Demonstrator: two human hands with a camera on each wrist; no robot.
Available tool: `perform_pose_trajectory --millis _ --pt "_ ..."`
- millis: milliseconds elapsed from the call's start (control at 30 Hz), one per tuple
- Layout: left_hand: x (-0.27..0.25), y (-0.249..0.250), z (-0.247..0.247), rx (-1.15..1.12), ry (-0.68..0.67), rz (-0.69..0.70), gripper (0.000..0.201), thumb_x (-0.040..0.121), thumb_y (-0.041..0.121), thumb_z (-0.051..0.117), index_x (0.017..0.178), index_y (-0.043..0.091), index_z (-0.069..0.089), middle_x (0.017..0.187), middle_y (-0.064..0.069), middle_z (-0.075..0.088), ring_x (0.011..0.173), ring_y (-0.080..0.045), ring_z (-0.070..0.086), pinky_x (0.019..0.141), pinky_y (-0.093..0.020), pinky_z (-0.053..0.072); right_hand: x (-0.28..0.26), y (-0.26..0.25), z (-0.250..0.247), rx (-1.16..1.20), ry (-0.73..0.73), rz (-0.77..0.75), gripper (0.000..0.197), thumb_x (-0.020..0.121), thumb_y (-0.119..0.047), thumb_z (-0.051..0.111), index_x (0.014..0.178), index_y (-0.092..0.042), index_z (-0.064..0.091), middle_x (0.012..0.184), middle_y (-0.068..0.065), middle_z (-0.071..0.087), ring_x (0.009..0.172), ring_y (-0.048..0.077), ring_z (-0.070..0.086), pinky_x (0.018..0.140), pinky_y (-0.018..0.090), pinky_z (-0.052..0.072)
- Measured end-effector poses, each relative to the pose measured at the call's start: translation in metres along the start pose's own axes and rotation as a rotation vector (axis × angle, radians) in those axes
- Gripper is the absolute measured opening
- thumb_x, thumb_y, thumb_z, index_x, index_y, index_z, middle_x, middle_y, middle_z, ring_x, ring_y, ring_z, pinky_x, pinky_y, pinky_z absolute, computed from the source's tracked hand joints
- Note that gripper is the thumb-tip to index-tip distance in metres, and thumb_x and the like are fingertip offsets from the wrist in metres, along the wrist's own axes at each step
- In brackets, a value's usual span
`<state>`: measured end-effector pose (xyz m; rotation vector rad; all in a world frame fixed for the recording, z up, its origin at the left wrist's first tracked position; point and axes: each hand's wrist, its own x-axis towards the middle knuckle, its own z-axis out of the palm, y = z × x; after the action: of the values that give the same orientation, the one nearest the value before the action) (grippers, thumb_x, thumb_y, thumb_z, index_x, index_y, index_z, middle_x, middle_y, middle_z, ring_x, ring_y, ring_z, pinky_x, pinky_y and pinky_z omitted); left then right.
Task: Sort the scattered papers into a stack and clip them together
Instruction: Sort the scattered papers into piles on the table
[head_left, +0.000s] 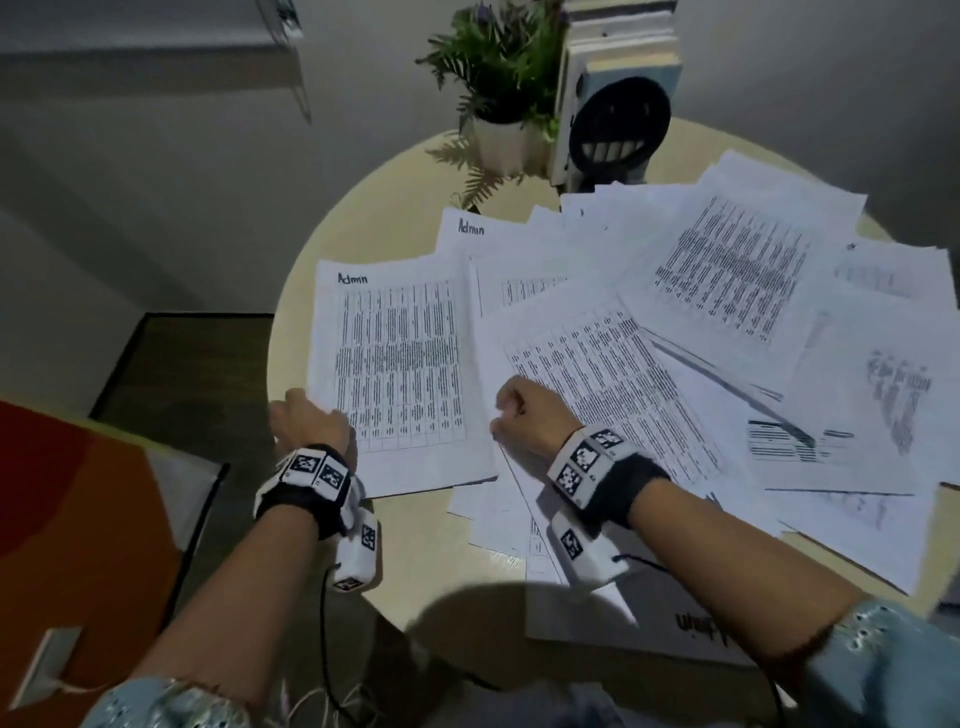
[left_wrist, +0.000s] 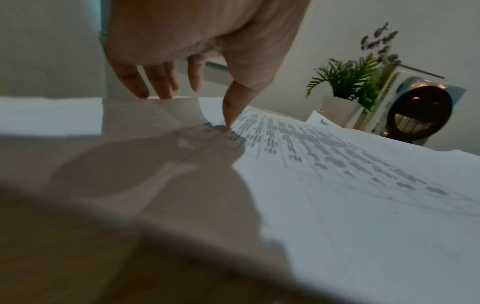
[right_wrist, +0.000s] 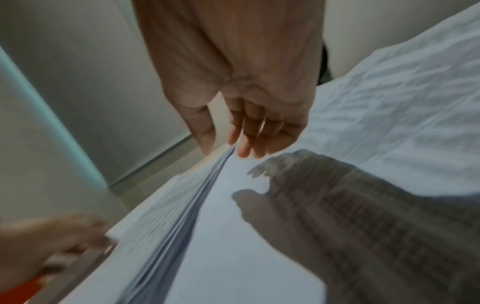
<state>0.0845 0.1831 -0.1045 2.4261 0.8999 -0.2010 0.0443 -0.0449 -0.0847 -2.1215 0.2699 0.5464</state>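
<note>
Head view: a round pale desk (head_left: 410, 561) carries scattered papers (head_left: 727, 291) printed with tables, fanned across its right half. At the far edge a white pot (head_left: 501, 143) holds a green plant (head_left: 498, 57), beside upright books (head_left: 618, 62). The left hand (head_left: 309, 418) pinches the near-left corner of an "Admin" sheet (head_left: 400, 364), thumb on top. The right hand (head_left: 530, 413), fingers (right_wrist: 244, 148) loosely curled, touches that sheet's right edge.

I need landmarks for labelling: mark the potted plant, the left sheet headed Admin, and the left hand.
potted plant (head_left: 500, 136): head view, on its white pot.
left sheet headed Admin (head_left: 400, 364): head view, middle of its printed table.
left hand (head_left: 306, 421): head view, back of the hand, at the sheet's near left corner.
</note>
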Motion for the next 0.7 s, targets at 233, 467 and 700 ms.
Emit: perform_pose_trajectory --millis 233,467,700 --pt "-0.025 0.064 0.015 0.041 0.032 0.329 0.061 0.08 0.01 0.067 0.134 0.009 0.038 0.143 -0.016 0.024 0.132 -0.035 0.024 0.107 -0.047 0.025 -0.009 0.057 -0.099 -0.095 0.574 0.38 0.044 0.078 -0.012 0.063 0.12 -0.01 0.046 0.125 0.013 0.046 0.122 0.033 0.04 0.098 0.046 0.034" --pt "-0.104 0.153 0.055 0.206 -0.141 0.987 0.063 0.085 0.026 0.062 0.141 0.022 0.034 0.147 -0.013 0.023 0.135 -0.031 0.023 0.108 -0.045 0.024 -0.024 0.093 -0.117 -0.425 0.181 0.164 0.037 0.084 -0.002 0.045 0.056 -0.021 0.032 0.061 -0.003 0.039 0.077 0.02 0.046 0.062 0.027 0.033" --pt "-0.169 0.228 0.097 0.668 -0.289 1.292 0.015 0.09 0.017 0.052 0.103 0.021 0.058 0.12 -0.008 0.062 0.123 -0.023 0.049 0.115 -0.048 0.011 -0.032 0.086 -0.21 -0.7 0.328 -0.054 0.027 0.08 0.0 0.05 0.063 -0.021 0.047 0.069 -0.003 0.051 0.082 0.024 0.051 0.097 0.041 0.035"
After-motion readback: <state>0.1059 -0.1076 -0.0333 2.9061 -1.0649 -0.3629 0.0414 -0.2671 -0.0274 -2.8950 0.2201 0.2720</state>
